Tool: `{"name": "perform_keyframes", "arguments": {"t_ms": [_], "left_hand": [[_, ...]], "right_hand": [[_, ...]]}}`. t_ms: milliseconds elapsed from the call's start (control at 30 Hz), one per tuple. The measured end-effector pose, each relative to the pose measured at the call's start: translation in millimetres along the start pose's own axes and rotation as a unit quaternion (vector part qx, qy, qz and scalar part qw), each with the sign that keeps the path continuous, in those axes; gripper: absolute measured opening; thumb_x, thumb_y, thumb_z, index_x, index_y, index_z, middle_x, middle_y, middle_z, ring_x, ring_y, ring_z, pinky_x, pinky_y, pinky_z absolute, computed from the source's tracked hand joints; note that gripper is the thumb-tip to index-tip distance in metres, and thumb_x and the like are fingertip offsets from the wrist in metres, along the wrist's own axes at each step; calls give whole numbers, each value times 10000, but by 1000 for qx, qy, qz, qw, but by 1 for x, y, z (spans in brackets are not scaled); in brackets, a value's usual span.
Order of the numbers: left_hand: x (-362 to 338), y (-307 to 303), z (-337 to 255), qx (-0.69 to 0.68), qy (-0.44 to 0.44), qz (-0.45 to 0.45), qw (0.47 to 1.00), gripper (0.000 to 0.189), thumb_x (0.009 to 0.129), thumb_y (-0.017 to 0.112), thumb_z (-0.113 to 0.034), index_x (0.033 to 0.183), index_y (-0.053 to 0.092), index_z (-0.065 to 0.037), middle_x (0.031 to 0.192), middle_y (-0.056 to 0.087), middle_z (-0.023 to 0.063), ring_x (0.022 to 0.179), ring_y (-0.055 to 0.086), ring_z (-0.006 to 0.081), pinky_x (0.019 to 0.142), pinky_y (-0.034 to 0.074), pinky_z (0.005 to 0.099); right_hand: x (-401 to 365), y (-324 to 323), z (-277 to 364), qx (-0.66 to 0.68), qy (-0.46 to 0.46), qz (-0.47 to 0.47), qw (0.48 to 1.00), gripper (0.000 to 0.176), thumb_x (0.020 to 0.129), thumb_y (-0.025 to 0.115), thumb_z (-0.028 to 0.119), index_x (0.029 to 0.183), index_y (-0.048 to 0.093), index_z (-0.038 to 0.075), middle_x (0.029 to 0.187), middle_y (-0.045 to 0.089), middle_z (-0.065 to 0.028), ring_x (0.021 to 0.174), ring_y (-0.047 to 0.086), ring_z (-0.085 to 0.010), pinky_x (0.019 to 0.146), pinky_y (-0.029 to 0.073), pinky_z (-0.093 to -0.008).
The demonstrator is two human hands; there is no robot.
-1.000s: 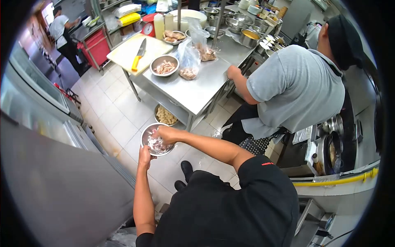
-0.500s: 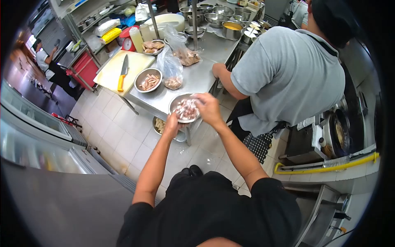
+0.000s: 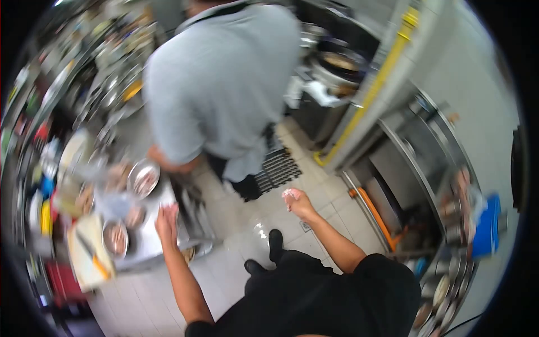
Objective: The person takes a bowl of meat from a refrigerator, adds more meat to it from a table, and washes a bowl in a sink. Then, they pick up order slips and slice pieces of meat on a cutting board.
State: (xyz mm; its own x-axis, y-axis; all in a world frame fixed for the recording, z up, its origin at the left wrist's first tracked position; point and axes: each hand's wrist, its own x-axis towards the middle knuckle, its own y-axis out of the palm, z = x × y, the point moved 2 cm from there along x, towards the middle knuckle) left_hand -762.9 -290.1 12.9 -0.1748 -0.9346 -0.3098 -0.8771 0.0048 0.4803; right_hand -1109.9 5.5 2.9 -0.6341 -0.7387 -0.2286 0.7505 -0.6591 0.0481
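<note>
My left hand (image 3: 165,223) is over the near edge of the steel table (image 3: 147,250), its fingers extended and apart from the bowls. Just beyond it stands a metal bowl (image 3: 144,178) of pale pink meat pieces. Out over the floor, to the right, is my right hand (image 3: 302,205), its fingers coated in white and pink. Motion blur smears those fingers, and I cannot tell whether they hold anything. A second metal bowl (image 3: 115,238) of similar pieces sits on the table beside a cutting board (image 3: 84,253). On the board lies a knife with a yellow handle (image 3: 101,268).
A person in a grey shirt (image 3: 224,78) stands ahead, between the table and a stove with a wok (image 3: 339,63). A yellow pipe (image 3: 379,78) runs along the wall. To the right are a steel unit (image 3: 387,151), a blue container (image 3: 486,227) and stacked metal bowls (image 3: 441,292).
My view has swung right. The bowl I held is now on the table, and both hands are off it; my right hand has moved away to the right.
</note>
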Motion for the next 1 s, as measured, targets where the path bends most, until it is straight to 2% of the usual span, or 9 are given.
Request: {"name": "perform_keyframes", "arguments": {"t_ms": [33, 67, 100, 167, 300, 433, 667, 867, 1000], "left_hand": [[-12, 8, 20, 5, -48, 66, 997, 352, 993, 433, -258, 1070, 533, 70, 965, 624, 155, 974, 621, 241, 846, 533, 329], [-9, -4, 51, -10, -71, 335, 940, 364, 982, 460, -287, 1046, 560, 57, 894, 648, 133, 867, 641, 212, 733, 542, 282], [-57, 28, 62, 81, -105, 215, 968, 378, 972, 481, -308, 1049, 574, 50, 832, 666, 118, 722, 640, 172, 580, 504, 242], [-92, 51, 122, 195, -230, 212, 929, 395, 955, 501, -362, 1099, 582, -4, 803, 671, 106, 628, 627, 143, 475, 420, 212], [-126, 49, 257, 379, -328, 254, 827, 328, 935, 522, -301, 1128, 523, -36, 935, 661, 129, 720, 666, 203, 502, 431, 236], [-179, 141, 315, 411, -394, 340, 749, 352, 928, 554, -263, 1200, 464, -58, 999, 632, 141, 788, 668, 236, 530, 449, 241], [-192, 366, 408, 400, -279, 569, 662, 636, 986, 282, -493, 1460, 264, -70, 1224, 573, 164, 960, 614, 216, 685, 464, 275], [-294, 625, 449, 299, -89, 774, 550, 636, 962, 404, -428, 1465, 259, -67, 1260, 562, 121, 1016, 584, 202, 723, 480, 288], [-362, 759, 532, 330, -144, 791, 494, 667, 972, 404, -452, 1486, 186, -86, 1247, 570, 109, 1048, 561, 194, 761, 477, 299]], "right_hand": [[-3, -18, -8, 42, 44, -29, 998, 87, 924, 531, 129, 887, 588, 75, 685, 520, 29, 560, 457, -64, 489, 402, -238], [-3, -34, -13, 87, 90, -46, 991, 118, 938, 519, 162, 859, 567, 89, 659, 487, 38, 538, 422, -63, 472, 374, -240], [-7, -49, -5, 115, 86, -62, 988, 155, 945, 510, 194, 826, 540, 101, 650, 461, 43, 528, 398, -63, 466, 356, -238], [-4, -84, -5, 159, 87, -94, 979, 189, 943, 522, 216, 788, 507, 109, 640, 439, 44, 521, 377, -61, 464, 338, -233], [-1, -120, -14, 175, 49, -183, 966, 174, 886, 612, 162, 781, 489, 100, 623, 431, 38, 521, 394, -58, 465, 341, -225], [11, -234, -36, 223, -15, -226, 948, 163, 835, 666, 107, 811, 506, 87, 625, 459, 30, 519, 430, -67, 467, 366, -235], [-42, -435, -5, 216, -123, -330, 911, 173, 810, 704, 96, 774, 537, 76, 643, 534, 0, 541, 502, -75, 479, 421, -243], [-109, -560, 4, 231, -152, -459, 845, 181, 794, 730, 106, 784, 556, 56, 641, 542, -1, 528, 462, -64, 498, 370, -220], [-139, -614, 13, 240, -142, -551, 786, 178, 809, 706, 72, 770, 533, 50, 671, 519, 14, 552, 443, -60, 502, 366, -222]]}}
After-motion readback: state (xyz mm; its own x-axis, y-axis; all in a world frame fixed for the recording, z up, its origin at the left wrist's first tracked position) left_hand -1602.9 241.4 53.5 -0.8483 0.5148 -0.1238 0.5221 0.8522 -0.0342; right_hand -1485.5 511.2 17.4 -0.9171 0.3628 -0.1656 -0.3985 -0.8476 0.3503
